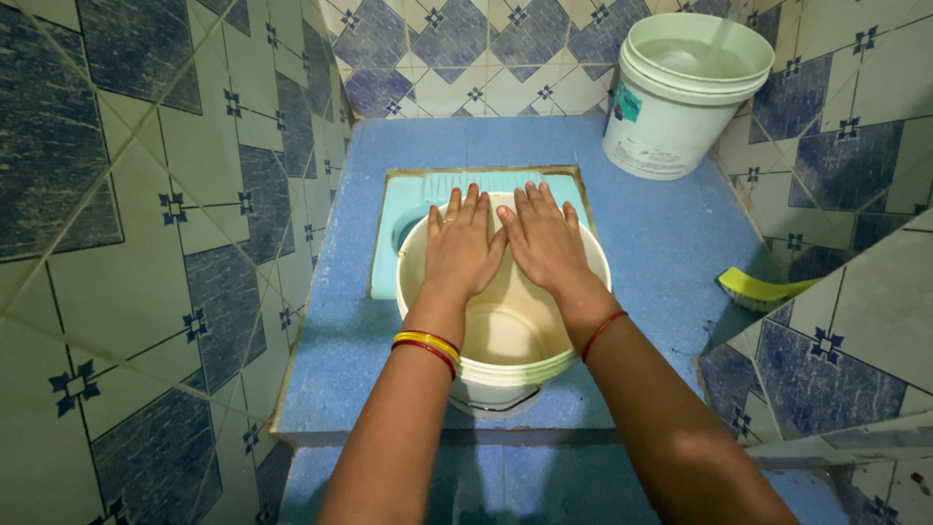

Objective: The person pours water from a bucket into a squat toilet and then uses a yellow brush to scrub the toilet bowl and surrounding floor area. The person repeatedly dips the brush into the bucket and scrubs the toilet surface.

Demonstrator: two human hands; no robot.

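A cream plastic bucket [505, 365] stands on the blue tiled platform, over the front of a light blue squat toilet pan [413, 199]. Both my hands hover flat, palms down, side by side above the bucket's mouth. My left hand [461, 243] has its fingers spread and holds nothing; yellow and red bangles ring that wrist. My right hand [542, 238] is likewise flat and empty, a red thread around its wrist. The bucket's inside looks empty, a pale bottom showing below my wrists.
A larger white bucket [680, 92] filled with water stands at the back right of the blue platform [661, 233]. A yellow brush [763, 289] lies by the right wall. Blue and cream tiled walls close in on the left, back and right.
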